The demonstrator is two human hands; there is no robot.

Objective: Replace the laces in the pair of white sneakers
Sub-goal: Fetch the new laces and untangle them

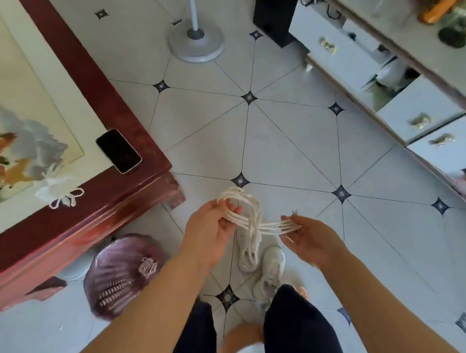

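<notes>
Laces (250,251), white bundle, pinched by left hand (208,230) and right hand (309,237), overhanging sneaker (273,268) at lower centre; smartphone (118,150) mid-left.

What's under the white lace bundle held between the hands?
A white sneaker on the grey tiled floor. The hanging white laces overlap its left edge; a dark trouser leg hides its near end.
</notes>
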